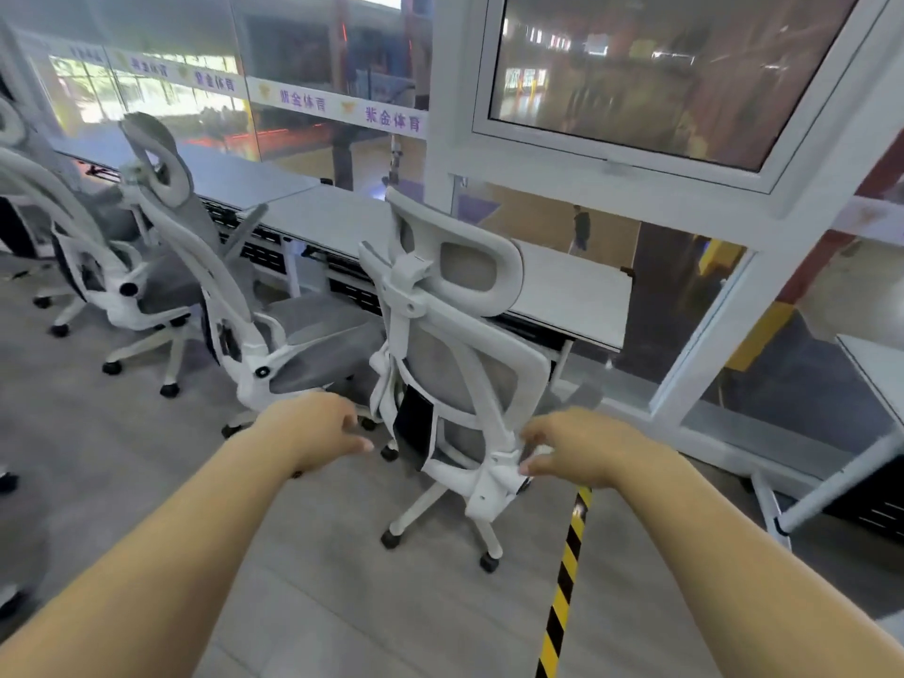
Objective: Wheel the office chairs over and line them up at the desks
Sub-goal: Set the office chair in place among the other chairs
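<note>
The nearest office chair [460, 364], white frame with grey mesh, stands with its back to me at the right-hand desk [577, 291]. My right hand [577, 450] pinches the lower right edge of its back frame between curled fingers and thumb. A short way left of the chair's back, my left hand [318, 430] hovers with fingers loosely curled, holding nothing and not touching it. A second chair [230, 296] is tucked at the middle desk [323, 217]. A third chair [98, 256] stands further left.
Glass partitions and a white window frame [631, 154] run behind the desks. Yellow-and-black tape [562, 584] crosses the grey floor on the right. Another white desk [875, 374] with an angled leg sits at the far right. Black castors [10, 482] of other chairs show at the left edge.
</note>
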`<state>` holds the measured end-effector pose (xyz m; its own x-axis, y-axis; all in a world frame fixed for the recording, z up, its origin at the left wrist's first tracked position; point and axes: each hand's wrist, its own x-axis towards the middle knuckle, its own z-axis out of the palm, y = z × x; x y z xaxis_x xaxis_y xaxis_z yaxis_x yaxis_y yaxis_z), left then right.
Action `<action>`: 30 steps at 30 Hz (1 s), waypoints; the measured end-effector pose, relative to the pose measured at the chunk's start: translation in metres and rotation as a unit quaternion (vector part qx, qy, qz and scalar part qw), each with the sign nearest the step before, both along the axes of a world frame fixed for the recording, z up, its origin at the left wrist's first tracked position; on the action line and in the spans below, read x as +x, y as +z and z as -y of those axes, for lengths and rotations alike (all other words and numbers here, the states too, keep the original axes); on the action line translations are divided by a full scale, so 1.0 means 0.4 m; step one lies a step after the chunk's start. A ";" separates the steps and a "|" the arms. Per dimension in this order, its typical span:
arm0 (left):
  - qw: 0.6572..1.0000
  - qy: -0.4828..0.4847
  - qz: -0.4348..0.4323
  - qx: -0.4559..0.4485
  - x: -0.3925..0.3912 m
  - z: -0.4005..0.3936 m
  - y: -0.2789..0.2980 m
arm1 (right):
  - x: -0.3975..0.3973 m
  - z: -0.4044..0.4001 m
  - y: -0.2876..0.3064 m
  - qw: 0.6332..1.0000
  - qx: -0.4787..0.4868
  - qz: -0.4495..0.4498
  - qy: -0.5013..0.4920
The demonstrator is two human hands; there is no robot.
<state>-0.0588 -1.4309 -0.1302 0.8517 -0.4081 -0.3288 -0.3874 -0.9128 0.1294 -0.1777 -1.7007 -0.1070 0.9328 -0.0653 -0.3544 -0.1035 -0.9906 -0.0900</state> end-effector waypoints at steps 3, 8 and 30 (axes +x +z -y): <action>1.000 0.015 -0.003 -0.019 0.112 0.022 0.001 | 0.114 0.024 0.000 1.000 0.004 0.007 -0.003; 1.000 0.001 0.008 -0.024 0.312 0.039 -0.005 | 0.290 0.021 -0.001 0.998 -0.025 0.058 -0.018; 0.932 -0.300 0.138 -0.152 0.963 0.217 -0.117 | 0.605 -0.046 -0.135 0.943 -0.056 0.212 -0.251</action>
